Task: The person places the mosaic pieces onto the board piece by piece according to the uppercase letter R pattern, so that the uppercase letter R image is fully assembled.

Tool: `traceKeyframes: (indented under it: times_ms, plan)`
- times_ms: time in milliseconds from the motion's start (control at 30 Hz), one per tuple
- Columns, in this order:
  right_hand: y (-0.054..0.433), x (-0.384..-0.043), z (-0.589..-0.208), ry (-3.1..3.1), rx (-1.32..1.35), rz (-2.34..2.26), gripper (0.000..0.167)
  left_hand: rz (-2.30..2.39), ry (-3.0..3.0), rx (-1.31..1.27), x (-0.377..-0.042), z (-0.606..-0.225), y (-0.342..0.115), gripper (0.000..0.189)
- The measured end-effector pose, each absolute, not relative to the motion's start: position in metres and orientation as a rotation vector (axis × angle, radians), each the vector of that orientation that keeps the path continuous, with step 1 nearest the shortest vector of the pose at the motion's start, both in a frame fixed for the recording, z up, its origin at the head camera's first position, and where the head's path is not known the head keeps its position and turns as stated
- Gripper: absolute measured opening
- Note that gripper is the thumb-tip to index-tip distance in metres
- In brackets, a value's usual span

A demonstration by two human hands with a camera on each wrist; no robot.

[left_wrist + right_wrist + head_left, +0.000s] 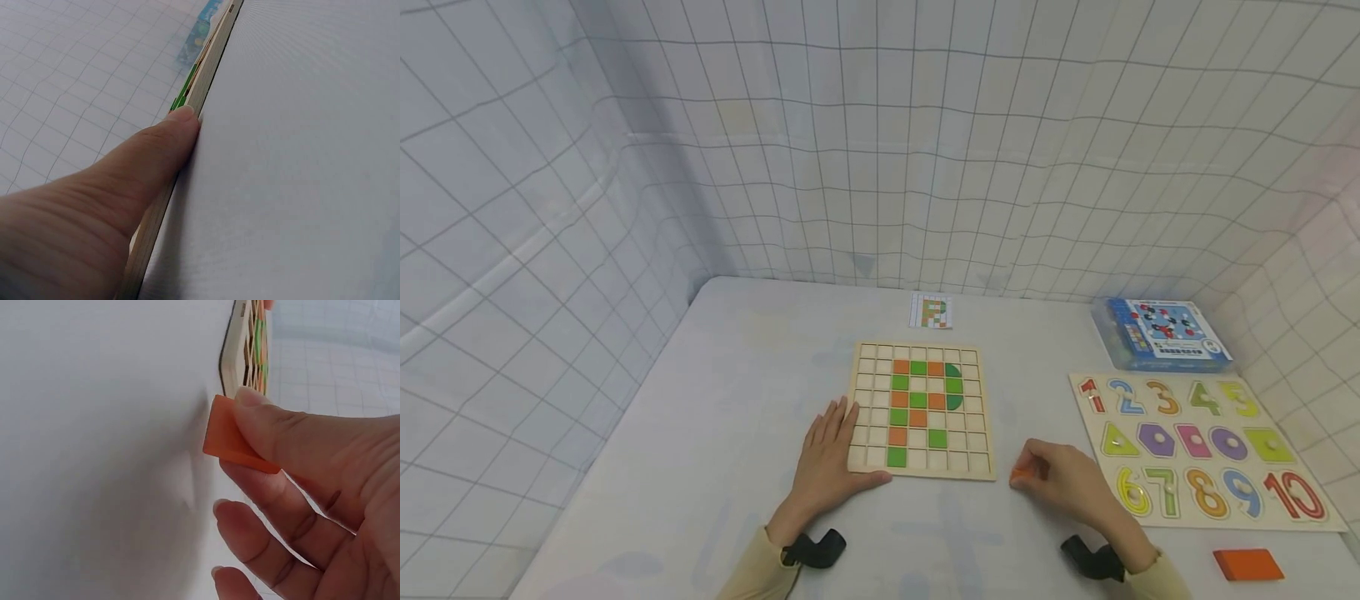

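Note:
A wooden grid board [868, 437] lies on the table, with orange and green square tiles and two dark green rounded pieces set in some cells. My left hand [829, 458] rests along the board's lower left corner, fingers straight. In the left wrist view the thumb [169, 140] presses against the board's edge [209, 72]. Right of the board, my right hand [1067, 479] pinches an orange square tile [228, 431] between thumb and index finger, low over the table. The other fingers are loosely bent below it. Beyond the board lies a small pattern card [934, 312].
At the right lies a number and shape puzzle board [1165, 454] with knobbed pieces. Behind it stands a blue plastic box [1172, 333] with a printed card on top. An orange block [1249, 565] sits near the front right. Grid-patterned cloth hangs around the table.

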State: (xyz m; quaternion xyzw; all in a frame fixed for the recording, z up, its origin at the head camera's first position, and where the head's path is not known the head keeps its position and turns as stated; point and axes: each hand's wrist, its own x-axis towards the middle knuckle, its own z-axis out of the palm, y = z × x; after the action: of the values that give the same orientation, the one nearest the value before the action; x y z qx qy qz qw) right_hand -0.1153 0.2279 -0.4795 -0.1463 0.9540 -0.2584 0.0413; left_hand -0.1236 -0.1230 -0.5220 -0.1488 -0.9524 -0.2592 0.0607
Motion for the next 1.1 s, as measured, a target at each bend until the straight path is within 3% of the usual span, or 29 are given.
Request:
traceKeyframes:
  times_ms: [200,1100]
  plan:
    - [0.216,-0.122,-0.476,2.904,-0.586,-0.938,0.023,-0.769,-2.89,-0.442,-0.125,-0.523,-0.123,0.113]
    - [0.161,-0.144,-0.479,2.846,-0.663,-0.871,0.02,-0.798,-2.903,-0.433,-0.124,-0.523,-0.123,0.114]
